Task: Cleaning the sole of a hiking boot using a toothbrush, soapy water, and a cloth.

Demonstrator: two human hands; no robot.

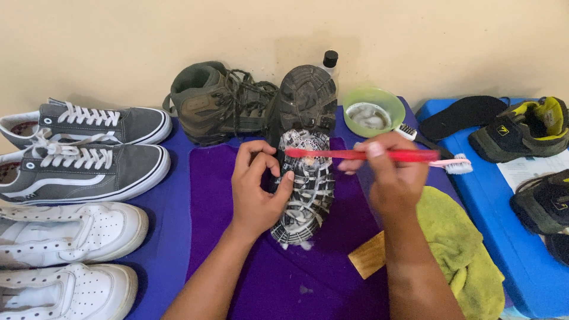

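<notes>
Scrubbing step: left hand (256, 192) clamped on soapy boot sole (303, 186); right hand (391, 178) fingers closed around red toothbrush (361, 154), bowl (374, 111) at 12 o'clock. Next: bristles to tread.

Surface: blue mat (169, 237), purple cloth (210, 201) spread over its middle.
Left: two grey sneakers (89, 163), two white sneakers (65, 261).
Back: olive boot (216, 104), green bowl (374, 111), dark-capped bottle (330, 60).
Right: yellow-green towel (465, 255), wooden block (368, 255), blue board (504, 237) alongside.
</notes>
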